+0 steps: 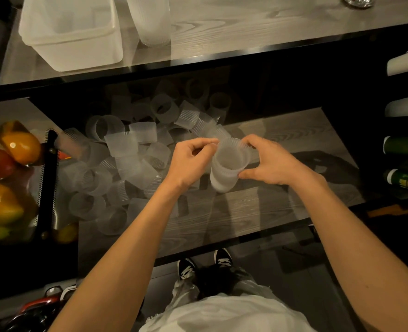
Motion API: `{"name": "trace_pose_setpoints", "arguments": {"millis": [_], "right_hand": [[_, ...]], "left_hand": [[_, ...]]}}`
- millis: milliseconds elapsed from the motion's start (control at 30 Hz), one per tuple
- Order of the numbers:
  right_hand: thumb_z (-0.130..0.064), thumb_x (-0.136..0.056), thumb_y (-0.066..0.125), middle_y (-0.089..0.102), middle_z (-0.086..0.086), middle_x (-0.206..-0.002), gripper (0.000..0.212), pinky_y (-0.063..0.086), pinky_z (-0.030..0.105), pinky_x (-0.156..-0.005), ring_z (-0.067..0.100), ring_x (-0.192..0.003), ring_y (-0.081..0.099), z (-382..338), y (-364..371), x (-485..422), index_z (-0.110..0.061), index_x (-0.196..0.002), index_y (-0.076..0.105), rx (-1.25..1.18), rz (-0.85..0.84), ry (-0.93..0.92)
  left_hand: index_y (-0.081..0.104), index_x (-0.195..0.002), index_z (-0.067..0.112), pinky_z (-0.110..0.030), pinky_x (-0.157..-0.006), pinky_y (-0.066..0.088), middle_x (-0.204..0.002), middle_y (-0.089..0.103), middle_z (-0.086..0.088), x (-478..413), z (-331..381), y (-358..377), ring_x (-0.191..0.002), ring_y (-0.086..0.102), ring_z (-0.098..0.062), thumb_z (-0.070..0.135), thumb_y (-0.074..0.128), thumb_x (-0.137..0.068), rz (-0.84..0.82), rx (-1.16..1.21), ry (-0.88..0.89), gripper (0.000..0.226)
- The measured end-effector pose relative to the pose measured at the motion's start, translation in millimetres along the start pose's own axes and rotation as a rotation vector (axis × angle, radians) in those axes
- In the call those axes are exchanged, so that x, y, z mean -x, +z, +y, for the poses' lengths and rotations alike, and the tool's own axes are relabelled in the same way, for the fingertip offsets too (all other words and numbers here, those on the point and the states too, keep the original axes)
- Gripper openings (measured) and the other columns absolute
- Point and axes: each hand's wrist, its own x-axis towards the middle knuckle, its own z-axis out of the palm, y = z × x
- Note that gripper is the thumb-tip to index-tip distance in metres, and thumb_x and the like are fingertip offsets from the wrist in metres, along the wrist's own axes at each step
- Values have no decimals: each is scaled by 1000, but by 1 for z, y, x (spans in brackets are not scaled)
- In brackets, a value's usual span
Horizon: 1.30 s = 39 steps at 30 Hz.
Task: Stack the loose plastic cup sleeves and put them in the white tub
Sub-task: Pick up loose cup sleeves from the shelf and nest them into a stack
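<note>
While the right grip (270, 161) clasps a nested stack of cup sleeves (224, 178) between thumb and fingers, the left grip (191, 161) pinches the stack's upper rim. Loose sleeves (126, 159) litter the bench (246, 212) left of both grips. Well beyond them, on the upper bench (246, 27), the white tub (78, 56), its contents unclear, stands beside a taller sleeve stack (150, 20).

On upper shelf (246, 32), tub (71, 51); on lower shelf (246, 212), loose sleeves (126, 154) left of stack (227, 171).

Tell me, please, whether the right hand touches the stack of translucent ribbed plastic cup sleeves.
Touching: head view shows the right hand gripping the stack, thumb on its side, fingers on its rim.
</note>
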Motion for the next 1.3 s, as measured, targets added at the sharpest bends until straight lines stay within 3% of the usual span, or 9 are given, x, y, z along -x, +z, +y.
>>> {"name": "trace_pose_setpoints", "arguments": {"millis": [167,300,400,500,600,733,900,1033,1300], "right_hand": [[-26,-73,89,24,2,-165,118,36,38,-112,24,-154,20,0,-2,-2,-33,-160,10,104,-113,152],[-1,-80,69,44,5,-149,81,41,39,-111,26,-140,41,-32,-14,-1,-21,-153,39,119,163,42],[2,-85,58,62,3,-119,42,51,31,-94,16,-110,59,-75,2,2,-14,-123,64,-64,415,-129],[-4,-92,53,69,3,-103,27,54,36,-84,18,-97,65,-105,43,2,-14,-116,63,-183,203,-113],[-7,-93,52,66,15,-110,30,48,40,-76,34,-104,62,-107,82,-7,-7,-123,53,47,-126,3],[-15,-96,56,60,21,-123,31,41,38,-76,40,-115,58,-101,110,-23,-3,-123,46,138,-256,163],[-16,-98,53,57,21,-130,46,42,35,-77,36,-117,58,-91,121,-29,0,-139,39,72,-316,217],[-12,-97,50,51,22,-135,55,42,33,-84,34,-120,53,-91,126,-26,-3,-149,31,-74,-210,208],[-9,-95,56,51,0,-132,51,46,27,-101,10,-119,52,-109,122,-8,-17,-144,46,-379,260,-53]], "left_hand": [[74,-118,18,-16,-81,52,-107,74,9,-6,-7,-5,-98,69,-3,23,64,-96,60,-106,-60,25],[71,-115,18,-23,-81,53,-106,71,5,-11,-21,-19,-94,65,-7,20,60,-93,128,-293,-251,25],[67,-75,20,-34,-69,53,-83,68,-6,-11,-28,-28,-80,63,-23,11,55,-85,86,-370,-375,18],[63,-68,10,-29,-54,43,-68,60,-12,-9,-33,-36,-69,55,-27,9,50,-76,5,-438,-451,15],[73,-93,5,-30,-58,48,-87,73,-17,-10,-40,-40,-77,65,-27,10,53,-75,-47,-392,-528,27],[68,-106,1,-27,-59,45,-97,67,-12,-9,-38,-39,-86,63,-27,1,54,-86,-94,-354,-582,24],[64,-116,4,-41,-91,56,-111,66,-8,-6,-45,-35,-104,63,-26,-1,54,-89,-48,-266,-623,29],[65,-116,8,-31,-70,52,-108,70,-10,-4,-46,-38,-92,65,-24,13,58,-95,42,-206,-591,23],[50,-140,7,-32,-84,54,-128,62,-16,-14,-14,-83,-113,63,-26,16,79,-79,158,-118,-481,68]]}}
